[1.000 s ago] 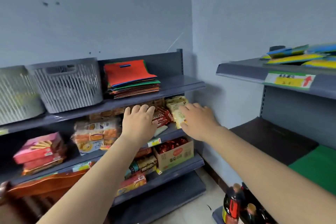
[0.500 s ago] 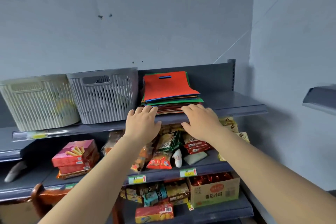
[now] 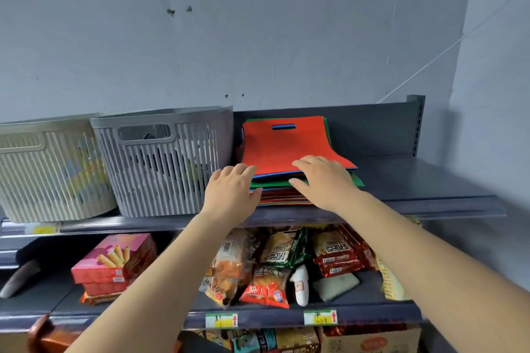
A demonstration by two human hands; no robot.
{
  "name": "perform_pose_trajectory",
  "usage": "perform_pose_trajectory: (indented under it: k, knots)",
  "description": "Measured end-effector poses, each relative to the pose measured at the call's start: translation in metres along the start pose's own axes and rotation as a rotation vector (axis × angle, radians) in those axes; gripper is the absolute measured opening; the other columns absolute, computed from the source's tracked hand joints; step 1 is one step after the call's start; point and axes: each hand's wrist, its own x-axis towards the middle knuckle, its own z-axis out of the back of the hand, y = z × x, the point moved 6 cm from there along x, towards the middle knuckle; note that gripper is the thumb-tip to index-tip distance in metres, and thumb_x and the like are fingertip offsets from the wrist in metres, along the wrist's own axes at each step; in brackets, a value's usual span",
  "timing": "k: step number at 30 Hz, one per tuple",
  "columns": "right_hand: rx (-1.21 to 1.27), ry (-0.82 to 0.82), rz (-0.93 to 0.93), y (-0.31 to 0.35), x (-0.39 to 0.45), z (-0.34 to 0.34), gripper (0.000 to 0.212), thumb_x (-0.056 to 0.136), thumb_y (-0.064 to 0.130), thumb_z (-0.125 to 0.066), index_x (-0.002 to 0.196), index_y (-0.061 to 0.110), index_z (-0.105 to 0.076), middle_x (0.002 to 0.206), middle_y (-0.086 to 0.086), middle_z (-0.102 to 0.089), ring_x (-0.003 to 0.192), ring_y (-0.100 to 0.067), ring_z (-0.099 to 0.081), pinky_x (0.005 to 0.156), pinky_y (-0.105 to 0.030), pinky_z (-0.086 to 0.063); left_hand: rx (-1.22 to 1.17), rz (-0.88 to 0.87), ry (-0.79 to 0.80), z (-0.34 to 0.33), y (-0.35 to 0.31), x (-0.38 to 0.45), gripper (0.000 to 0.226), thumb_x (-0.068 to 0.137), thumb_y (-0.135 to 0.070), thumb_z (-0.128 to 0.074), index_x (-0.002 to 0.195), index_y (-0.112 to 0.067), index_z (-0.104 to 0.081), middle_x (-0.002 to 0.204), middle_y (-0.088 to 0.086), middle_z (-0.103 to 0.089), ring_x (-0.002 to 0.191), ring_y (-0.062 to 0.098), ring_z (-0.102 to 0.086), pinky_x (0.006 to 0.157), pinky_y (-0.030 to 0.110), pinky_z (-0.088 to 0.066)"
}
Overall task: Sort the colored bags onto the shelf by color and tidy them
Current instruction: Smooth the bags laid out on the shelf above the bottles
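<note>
A stack of flat colored bags [image 3: 284, 146] lies on the grey top shelf [image 3: 415, 180], with a red bag on top and blue, green and orange edges showing below. My left hand [image 3: 232, 189] rests at the stack's front left corner, fingers spread against the edges. Over the front edge lies my right hand [image 3: 321, 180], fingers on the red top bag and thumb by the green layer. Neither hand visibly grips a bag.
A grey slatted basket [image 3: 163, 160] stands right beside the stack on the left, with a beige basket [image 3: 48, 169] further left. Bare shelf lies to the right of the stack. The shelf below holds snack packets [image 3: 275, 266] and pink boxes [image 3: 111, 264].
Both hands have risen from the snack shelf level to the top shelf and now touch the bag stack. The view has turned left, away from the right-hand shelf.
</note>
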Motion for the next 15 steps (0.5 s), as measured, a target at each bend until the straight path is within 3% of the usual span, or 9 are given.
perform_pose_trajectory:
  k: [7,11,15]
  knots:
    - [0.007,0.126,-0.044,-0.012,0.051,-0.023,0.059,0.098,0.051,-0.033,0.145,0.016,-0.035,0.152,-0.001,-0.033,0.142,-0.018,-0.025,0.111,-0.037,-0.028,-0.108,-0.027,-0.02,-0.027,0.021,0.042,0.046,0.097,-0.039,-0.044,0.137,-0.016,-0.045,0.135,0.001,-0.051,0.123,0.024,-0.047,0.101,0.033,-0.033]
    - [-0.044,0.213,-0.115,-0.019,0.06,-0.035,0.059,0.094,0.059,-0.035,0.135,0.019,-0.048,0.134,-0.004,-0.055,0.121,-0.027,-0.05,0.091,-0.04,-0.047,-0.163,-0.002,-0.015,-0.035,0.033,0.051,0.046,0.098,-0.041,-0.04,0.139,-0.02,-0.041,0.139,-0.004,-0.048,0.125,0.02,-0.044,0.101,0.031,-0.032]
    - [-0.049,0.186,-0.078,-0.021,0.059,-0.032,0.06,0.091,0.062,-0.04,0.134,0.022,-0.051,0.13,-0.004,-0.058,0.118,-0.027,-0.052,0.087,-0.036,-0.046,-0.266,0.021,-0.045,-0.036,0.042,0.051,0.044,0.098,-0.038,-0.042,0.137,-0.018,-0.045,0.136,-0.002,-0.051,0.122,0.021,-0.047,0.098,0.033,-0.037]
